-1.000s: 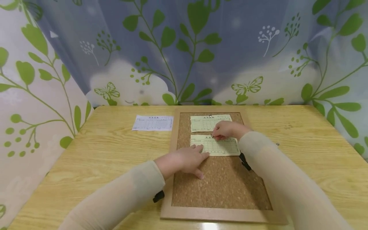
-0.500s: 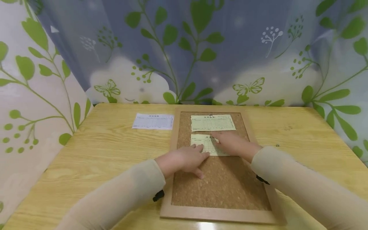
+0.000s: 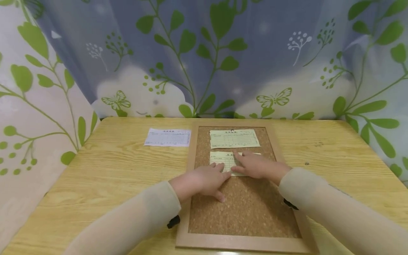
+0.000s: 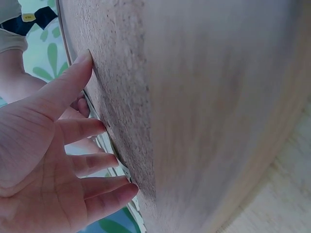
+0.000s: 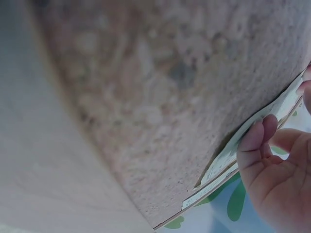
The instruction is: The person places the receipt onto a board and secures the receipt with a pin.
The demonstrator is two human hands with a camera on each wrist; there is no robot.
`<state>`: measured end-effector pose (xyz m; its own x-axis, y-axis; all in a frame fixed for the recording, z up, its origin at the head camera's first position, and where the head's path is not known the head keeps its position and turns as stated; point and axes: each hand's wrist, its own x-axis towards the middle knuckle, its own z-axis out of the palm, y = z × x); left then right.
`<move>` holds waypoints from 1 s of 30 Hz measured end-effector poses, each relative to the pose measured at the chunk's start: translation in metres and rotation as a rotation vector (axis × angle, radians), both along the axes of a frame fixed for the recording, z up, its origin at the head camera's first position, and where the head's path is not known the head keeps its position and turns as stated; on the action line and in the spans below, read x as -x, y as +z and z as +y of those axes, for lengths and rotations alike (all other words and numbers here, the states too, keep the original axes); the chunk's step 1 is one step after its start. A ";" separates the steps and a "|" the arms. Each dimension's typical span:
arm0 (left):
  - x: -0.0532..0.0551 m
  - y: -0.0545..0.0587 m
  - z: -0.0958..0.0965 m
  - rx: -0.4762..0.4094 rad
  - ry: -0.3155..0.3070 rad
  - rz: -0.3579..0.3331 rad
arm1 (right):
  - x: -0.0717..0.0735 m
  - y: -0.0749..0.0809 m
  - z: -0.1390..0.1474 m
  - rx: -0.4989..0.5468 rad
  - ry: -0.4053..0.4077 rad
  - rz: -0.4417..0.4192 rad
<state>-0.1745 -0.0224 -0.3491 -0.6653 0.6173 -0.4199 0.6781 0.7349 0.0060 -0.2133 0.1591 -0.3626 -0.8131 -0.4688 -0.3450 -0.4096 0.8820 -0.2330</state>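
A pale yellow printed slip lies on the framed corkboard. My left hand rests with spread fingers on the slip's lower left part, its thumb on bare cork. My right hand lies over the slip's right half, one fingertip at the top edge by the heading. Whatever is under that fingertip is hidden. Above is a second yellow slip with a small metallic pushpin at its top. In the left wrist view, straight left fingers touch the board. The right wrist view shows right fingers against the slip.
A whitish printed slip lies on the wooden table left of the board. A tiny shiny item, too small to identify, sits right of the board. A leaf-patterned curtain hangs behind.
My right hand has gone from pinching at the top of the lower slip to lying flatter over its right half, fingers extended. My left hand has stayed in place.
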 end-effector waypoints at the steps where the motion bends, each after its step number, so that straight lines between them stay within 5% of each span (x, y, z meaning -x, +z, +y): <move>1: 0.000 0.000 0.000 -0.001 0.004 -0.002 | 0.000 0.001 0.000 -0.002 0.004 -0.003; 30: 0.001 0.001 0.004 0.023 -0.003 0.002 | 0.003 0.002 0.005 -0.016 0.045 -0.022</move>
